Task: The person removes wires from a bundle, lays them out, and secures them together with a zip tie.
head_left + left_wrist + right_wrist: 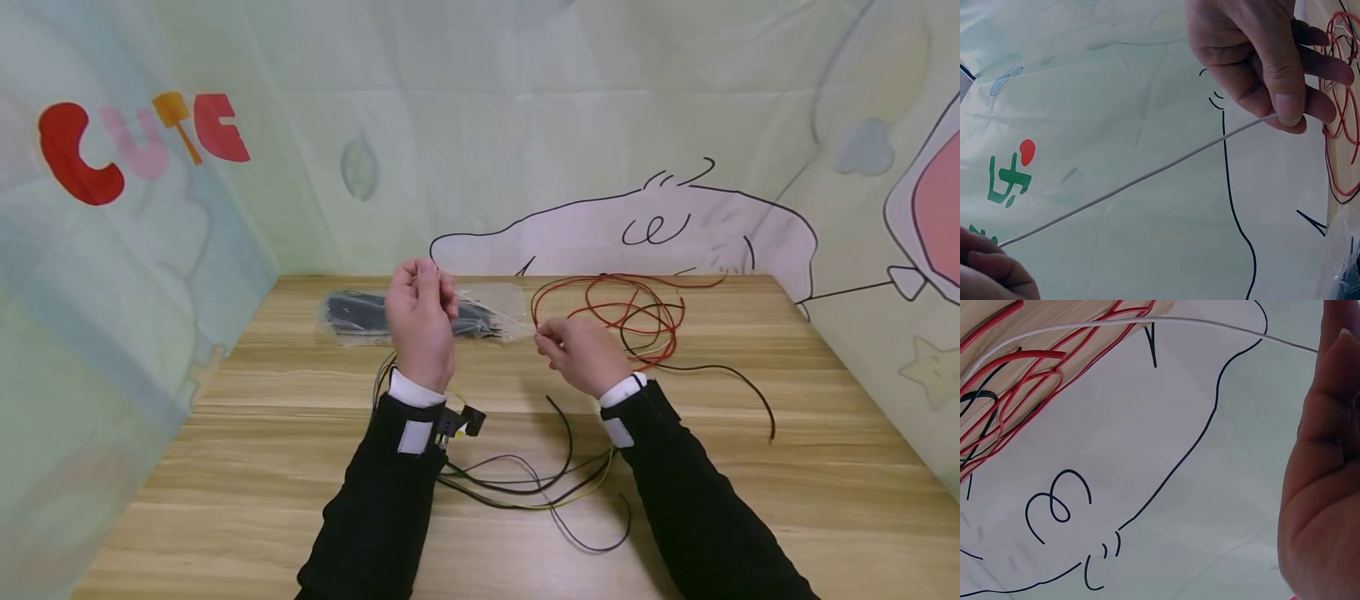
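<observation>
A thin white wire [1129,184] is stretched between my two hands above the back of the table. My left hand [422,325] is raised, pinching one end between thumb and curled fingers. Lower and to the right, my right hand [588,357] pinches the other end; in the left wrist view its thumb presses the wire against a finger. Behind the left hand lies a clear plastic bag [510,300] of long black strips. A loose tangle of red wire [626,312], mixed with some black, lies beyond the right hand.
Loose black, grey and yellow wires [517,487] spread across the table between my forearms. Beside the left wrist is a small black connector-like piece [472,421]. A black wire [738,371] curves out to the right. A printed cloth backdrop [450,125] rises behind the table.
</observation>
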{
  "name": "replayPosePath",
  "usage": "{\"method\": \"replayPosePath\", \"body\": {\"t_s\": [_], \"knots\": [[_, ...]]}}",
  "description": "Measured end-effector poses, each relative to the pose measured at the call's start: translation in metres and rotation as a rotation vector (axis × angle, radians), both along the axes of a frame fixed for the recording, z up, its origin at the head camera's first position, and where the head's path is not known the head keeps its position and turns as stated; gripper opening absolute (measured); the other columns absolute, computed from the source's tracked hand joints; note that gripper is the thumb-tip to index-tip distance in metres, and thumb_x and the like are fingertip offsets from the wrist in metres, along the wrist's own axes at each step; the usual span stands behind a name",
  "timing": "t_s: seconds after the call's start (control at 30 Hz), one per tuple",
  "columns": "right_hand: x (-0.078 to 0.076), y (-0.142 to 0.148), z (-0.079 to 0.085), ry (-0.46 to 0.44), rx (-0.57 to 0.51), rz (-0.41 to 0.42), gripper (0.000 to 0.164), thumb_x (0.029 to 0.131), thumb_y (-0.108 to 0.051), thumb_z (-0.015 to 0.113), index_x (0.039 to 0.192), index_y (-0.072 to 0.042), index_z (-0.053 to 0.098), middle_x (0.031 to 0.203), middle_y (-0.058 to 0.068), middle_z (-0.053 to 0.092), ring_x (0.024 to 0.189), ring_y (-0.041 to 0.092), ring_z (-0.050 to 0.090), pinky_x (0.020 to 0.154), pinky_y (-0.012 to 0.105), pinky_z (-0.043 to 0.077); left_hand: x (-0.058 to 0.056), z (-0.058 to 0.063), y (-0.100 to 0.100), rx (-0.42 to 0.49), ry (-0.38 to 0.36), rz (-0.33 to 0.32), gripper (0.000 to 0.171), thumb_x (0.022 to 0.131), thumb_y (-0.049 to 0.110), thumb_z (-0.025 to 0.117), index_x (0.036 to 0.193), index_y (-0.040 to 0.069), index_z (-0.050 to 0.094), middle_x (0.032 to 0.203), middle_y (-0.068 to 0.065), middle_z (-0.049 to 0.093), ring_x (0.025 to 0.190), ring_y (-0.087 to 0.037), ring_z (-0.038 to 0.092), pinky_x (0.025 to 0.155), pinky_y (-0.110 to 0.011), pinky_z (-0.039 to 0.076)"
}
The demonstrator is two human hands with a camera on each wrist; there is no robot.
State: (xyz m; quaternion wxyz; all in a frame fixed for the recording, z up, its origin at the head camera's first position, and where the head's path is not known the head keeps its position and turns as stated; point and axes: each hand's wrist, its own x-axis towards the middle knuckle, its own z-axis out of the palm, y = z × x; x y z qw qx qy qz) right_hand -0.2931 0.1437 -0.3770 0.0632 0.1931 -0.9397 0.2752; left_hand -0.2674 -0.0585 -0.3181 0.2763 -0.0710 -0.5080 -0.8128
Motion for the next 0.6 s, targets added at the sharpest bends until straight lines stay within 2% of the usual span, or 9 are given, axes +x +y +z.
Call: {"method": "replayPosePath", "body": {"t_s": [0.2, 0.3, 0.47, 0.6], "knots": [[-0.002, 0.002, -0.001, -0.009, 0.033, -0.024, 0.018, 0.104, -0.018, 0.063, 0.098, -0.007, 0.076, 0.083, 0.002, 0.071, 0.065, 0.011, 0.064, 0.059, 0.032, 0.048, 0.003, 0.009, -0.014, 0.105, 0.059, 0.117, 0.019, 0.111, 0.009, 0.046, 0.092, 0.007, 0.050, 0.074, -0.004, 0.050, 0.055, -0.011, 0.042, 0.053, -0.020, 0.038], [-0.003, 0.003, -0.002, -0.018, 0.032, -0.031, 0.017, 0.103, -0.018, 0.064, 0.100, -0.005, 0.076, 0.083, 0.003, 0.071, 0.065, 0.013, 0.063, 0.060, 0.033, 0.049, 0.004, 0.013, -0.020, 0.154, 0.077, 0.152, 0.019, 0.110, 0.010, 0.046, 0.092, 0.006, 0.050, 0.074, -0.004, 0.048, 0.056, -0.011, 0.041, 0.052, -0.020, 0.036], [-0.005, 0.006, -0.005, -0.027, 0.044, -0.055, 0.017, 0.103, -0.017, 0.065, 0.102, -0.003, 0.076, 0.085, 0.005, 0.072, 0.063, 0.014, 0.062, 0.059, 0.034, 0.047, 0.006, 0.015, -0.026, 0.164, 0.089, 0.171, 0.019, 0.111, 0.009, 0.044, 0.092, 0.007, 0.049, 0.075, -0.004, 0.046, 0.057, -0.013, 0.039, 0.054, -0.020, 0.034], [-0.006, 0.010, -0.006, -0.001, 0.055, -0.104, 0.019, 0.103, -0.017, 0.064, 0.106, -0.003, 0.076, 0.086, 0.007, 0.073, 0.065, 0.017, 0.062, 0.060, 0.036, 0.046, 0.008, 0.016, -0.026, 0.146, 0.090, 0.166, 0.020, 0.111, 0.010, 0.045, 0.092, 0.007, 0.049, 0.075, -0.004, 0.047, 0.060, -0.013, 0.040, 0.055, -0.020, 0.030]]}}
